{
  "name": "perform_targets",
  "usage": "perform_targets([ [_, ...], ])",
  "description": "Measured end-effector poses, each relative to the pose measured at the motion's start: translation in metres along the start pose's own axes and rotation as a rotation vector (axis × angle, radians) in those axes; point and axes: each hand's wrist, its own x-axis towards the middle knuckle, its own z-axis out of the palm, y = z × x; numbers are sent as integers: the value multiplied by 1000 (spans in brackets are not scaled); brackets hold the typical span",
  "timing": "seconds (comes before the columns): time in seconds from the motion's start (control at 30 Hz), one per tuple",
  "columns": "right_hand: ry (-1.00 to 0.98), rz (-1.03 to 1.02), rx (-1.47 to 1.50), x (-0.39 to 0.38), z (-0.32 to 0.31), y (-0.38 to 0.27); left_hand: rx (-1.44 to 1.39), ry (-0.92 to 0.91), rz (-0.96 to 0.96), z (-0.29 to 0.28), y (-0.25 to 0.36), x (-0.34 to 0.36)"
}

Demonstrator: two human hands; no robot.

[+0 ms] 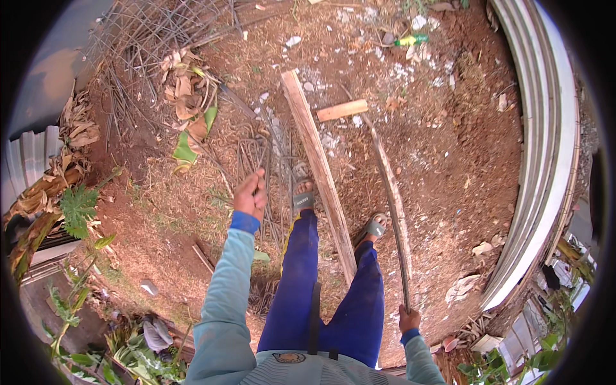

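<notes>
Pole (394,199), long and slightly bowed, right of the straight plank (317,170); near end in right hand (409,319), fingers wrapped closed around it. Left hand (250,194) left of the plank, in view over thin metal rods (274,208); fingers half curled, apparently around nothing, though with palm partly hidden, cannot tell for certain. Short wood piece (342,110) just right of the plank's far end, close to the pole; cannot tell whether touching. Sandals (303,201), one either side of the plank.

Handling, by judgement: with a hold at one end only, likely to swing or dip at the far end. Better to add a second grip nearer mid-length, across the plank, wrist straight. Keep clear of the short piece; step around the plank, not onto it.
</notes>
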Motion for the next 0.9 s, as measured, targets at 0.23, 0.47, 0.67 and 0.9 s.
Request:
perform_targets([
  [0.23, 293, 418, 104, -150, -19, 30, 53, -65, -145, -20, 31, -86],
  [0.47, 76, 254, -175, -184, 15, 94, 184, -12, -160, -54, 67, -124],
  [0.67, -198, 96, -392, -173, -2, 37, 122, 33, -103, -45, 66, -140],
  [0.9, -586, 305, 602, -166, 42, 55, 176, 21, -167, -12, 53, -146],
])
